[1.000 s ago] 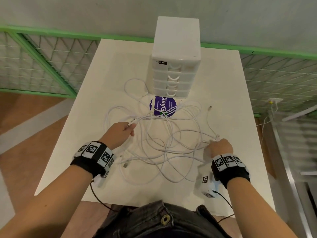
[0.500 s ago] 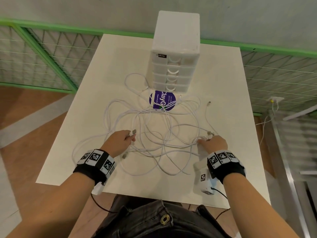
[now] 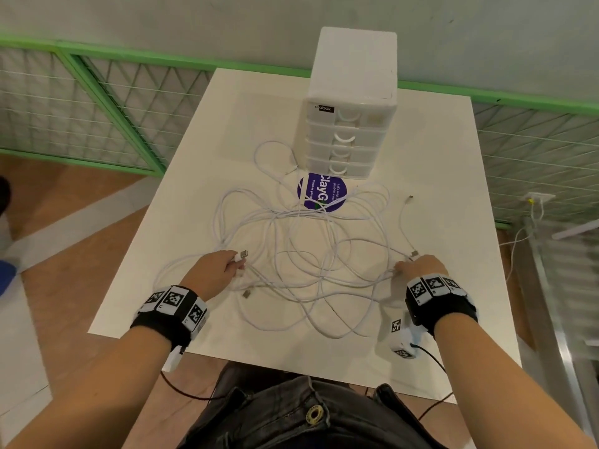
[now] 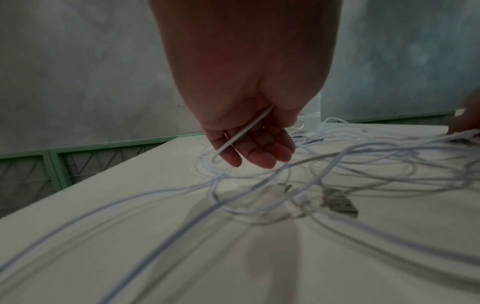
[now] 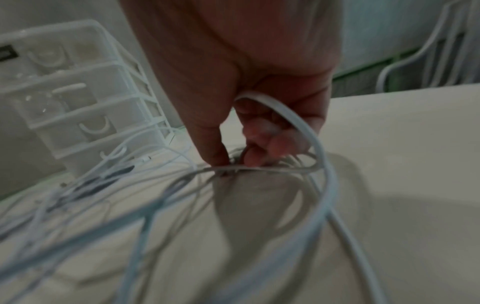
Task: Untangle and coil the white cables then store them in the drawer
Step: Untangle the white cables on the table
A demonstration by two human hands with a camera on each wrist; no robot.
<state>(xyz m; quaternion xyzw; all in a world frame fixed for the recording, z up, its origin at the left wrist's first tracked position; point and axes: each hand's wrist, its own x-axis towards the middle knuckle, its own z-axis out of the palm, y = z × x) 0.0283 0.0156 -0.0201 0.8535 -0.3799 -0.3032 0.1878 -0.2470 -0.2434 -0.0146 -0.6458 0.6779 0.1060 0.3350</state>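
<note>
A tangle of white cables (image 3: 308, 247) sprawls over the middle of the white table (image 3: 437, 176). My left hand (image 3: 215, 270) grips one cable near its plug (image 3: 242, 255), which pokes out past my fingers; in the left wrist view the cable (image 4: 244, 131) runs across my palm. My right hand (image 3: 418, 267) pinches cable strands at the tangle's right edge; a cable loop (image 5: 306, 131) hangs from my curled fingers (image 5: 262, 148). The white drawer unit (image 3: 351, 105) stands at the back, all drawers closed.
A round purple sticker (image 3: 322, 192) lies on the table before the drawer unit. Loose plugs lie at the right (image 3: 410, 198) and near my left hand (image 3: 247, 293). Green mesh railing (image 3: 107, 102) borders the table's far and left sides.
My left hand has drawn back toward me with the plug end. The right hand stays on its strands, and the tangle has spread a little.
</note>
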